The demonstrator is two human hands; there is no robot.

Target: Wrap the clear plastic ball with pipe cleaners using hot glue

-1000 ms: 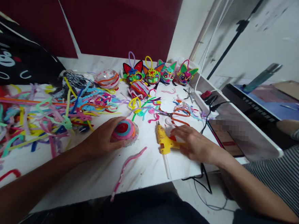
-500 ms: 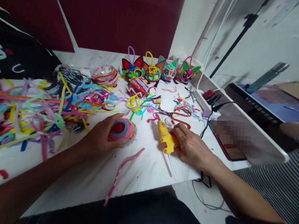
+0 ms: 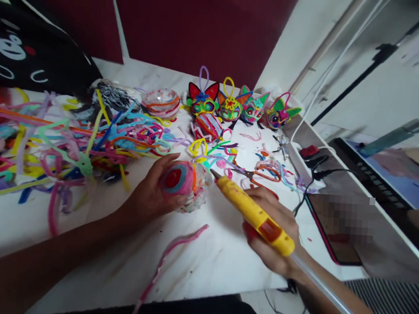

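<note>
The left hand (image 3: 150, 188) curls around a fuzzy, round ball (image 3: 179, 179) banded in red, blue and pink, at the white worktop (image 3: 223, 263); the right hand (image 3: 280, 214) grips a yellow plastic glue gun (image 3: 244, 203), nozzle (image 3: 215, 174) near the ball.

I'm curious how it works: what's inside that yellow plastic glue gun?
A clear, rod-shaped glue stick pokes from the back of the yellow plastic glue gun, held in the right hand. The body hides the inside, so how far the stick goes in can't be seen.
</note>
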